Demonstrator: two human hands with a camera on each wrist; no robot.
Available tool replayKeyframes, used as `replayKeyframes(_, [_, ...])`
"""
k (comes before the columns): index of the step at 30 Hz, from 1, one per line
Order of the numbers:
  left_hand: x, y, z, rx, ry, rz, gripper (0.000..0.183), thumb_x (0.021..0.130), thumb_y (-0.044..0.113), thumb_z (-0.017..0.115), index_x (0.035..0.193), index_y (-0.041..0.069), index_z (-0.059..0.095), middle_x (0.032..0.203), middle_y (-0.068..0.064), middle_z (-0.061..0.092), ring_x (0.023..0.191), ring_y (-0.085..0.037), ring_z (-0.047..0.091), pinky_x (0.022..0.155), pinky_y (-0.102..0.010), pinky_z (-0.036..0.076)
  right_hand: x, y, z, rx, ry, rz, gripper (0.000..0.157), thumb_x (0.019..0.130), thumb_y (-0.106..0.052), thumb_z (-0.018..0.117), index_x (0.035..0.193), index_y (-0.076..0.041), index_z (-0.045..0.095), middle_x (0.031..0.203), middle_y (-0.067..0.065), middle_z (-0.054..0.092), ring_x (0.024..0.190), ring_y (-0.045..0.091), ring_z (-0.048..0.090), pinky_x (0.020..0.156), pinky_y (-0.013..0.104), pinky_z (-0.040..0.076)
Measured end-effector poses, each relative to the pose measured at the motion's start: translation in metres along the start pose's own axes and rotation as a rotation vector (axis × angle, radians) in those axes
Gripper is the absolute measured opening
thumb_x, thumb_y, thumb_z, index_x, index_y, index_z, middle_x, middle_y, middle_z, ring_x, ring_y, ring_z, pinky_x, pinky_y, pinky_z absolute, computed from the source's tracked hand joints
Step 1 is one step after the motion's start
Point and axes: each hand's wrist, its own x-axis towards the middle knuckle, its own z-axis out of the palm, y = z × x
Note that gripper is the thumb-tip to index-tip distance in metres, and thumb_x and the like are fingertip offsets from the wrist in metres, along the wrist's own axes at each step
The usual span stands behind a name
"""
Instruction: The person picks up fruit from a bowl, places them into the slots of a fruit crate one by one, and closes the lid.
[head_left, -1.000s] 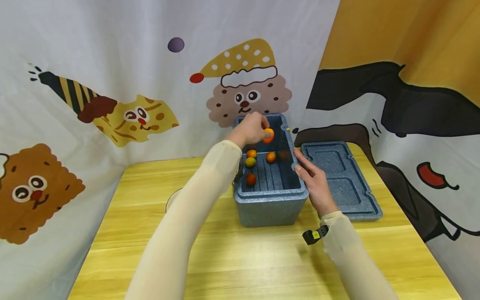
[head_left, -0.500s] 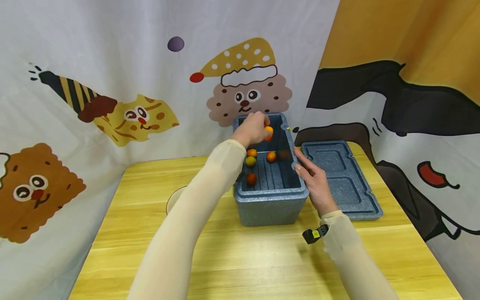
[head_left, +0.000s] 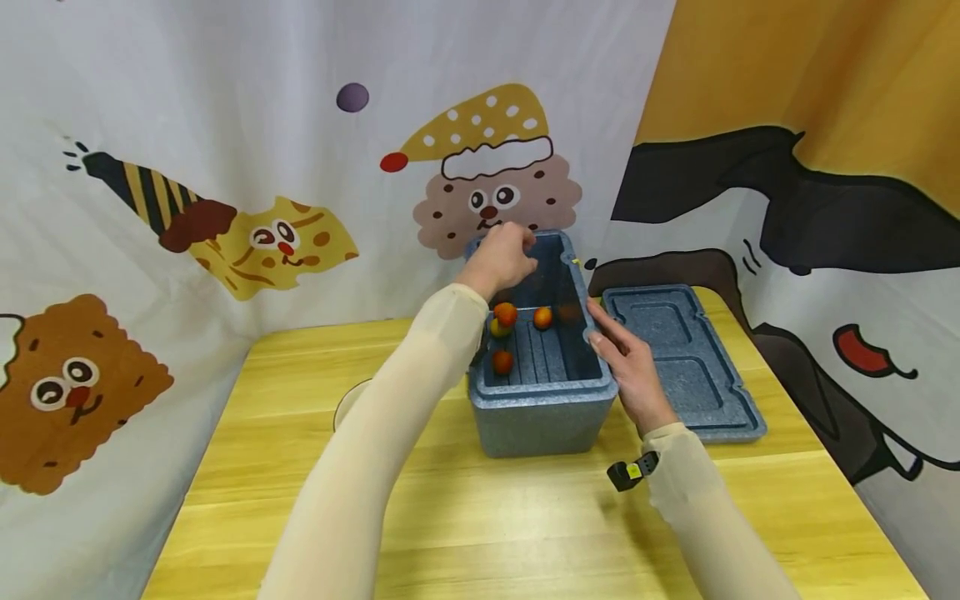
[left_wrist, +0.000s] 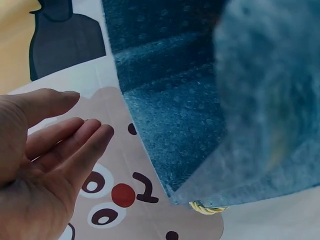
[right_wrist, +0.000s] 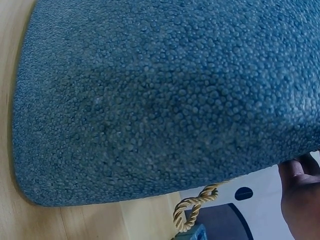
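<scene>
A blue-grey foam box (head_left: 534,421) without its lid stands on the table, its lengthwise side running away from me. Over its far left part is my left hand (head_left: 501,257), palm down. In the left wrist view this left hand (left_wrist: 55,145) has loosely bent fingers and a thumb apart from them, with nothing between. Low inside the box are round orange fruits (head_left: 542,317), an orange-red one (head_left: 502,362) and a yellowish-green one (head_left: 498,328) partly covered by another orange fruit (head_left: 506,314). My right hand (head_left: 630,367) holds the box's right rim, thumb on top, fingers along the outer wall.
The matching foam lid (head_left: 682,367) lies flat on the table, right of the box. A round pale object (head_left: 351,402) is partly hidden behind my left forearm. A twisted gold cord (right_wrist: 195,205) hangs by the box. A printed curtain (head_left: 300,100) closes off the back.
An orange fruit pinched in my left hand over the box has left the fingers, which are now loose. The right hand stays on the rim.
</scene>
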Motion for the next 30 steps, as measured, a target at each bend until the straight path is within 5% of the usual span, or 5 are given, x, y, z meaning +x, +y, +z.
replayKeyframes(11, [-0.024, -0.014, -0.015, -0.092, 0.083, 0.1, 0.035, 0.096, 0.017, 0.067, 0.128, 0.004, 0.064, 0.121, -0.008, 0.064, 0.107, -0.018, 0.059, 0.093, -0.031, 0.049, -0.003, 0.005, -0.003, 0.012, -0.008, 0.008, 0.05, 0.103, -0.019, 0.054, 0.15, -0.01, 0.041, 0.156, 0.006, 0.034, 0.144, 0.019, 0.025, 0.107, 0.018, 0.032])
replayKeyframes(23, [-0.092, -0.042, -0.016, -0.377, 0.234, 0.195, 0.026, 0.094, 0.014, 0.069, 0.117, 0.002, 0.071, 0.11, -0.008, 0.068, 0.1, -0.02, 0.065, 0.087, -0.03, 0.054, -0.004, 0.006, -0.006, -0.007, -0.01, 0.003, 0.05, 0.103, -0.02, 0.053, 0.15, -0.009, 0.04, 0.156, 0.008, 0.033, 0.144, 0.018, 0.025, 0.109, 0.021, 0.031])
replayKeyframes(30, [-0.14, -0.073, 0.001, -0.699, 0.398, 0.319, 0.027, 0.09, 0.003, 0.071, 0.117, -0.002, 0.07, 0.118, -0.012, 0.066, 0.108, -0.025, 0.062, 0.093, -0.038, 0.052, -0.002, 0.0, -0.001, -0.005, -0.017, -0.019, 0.047, 0.104, -0.019, 0.052, 0.15, -0.015, 0.042, 0.156, 0.004, 0.034, 0.144, 0.017, 0.025, 0.111, 0.026, 0.03])
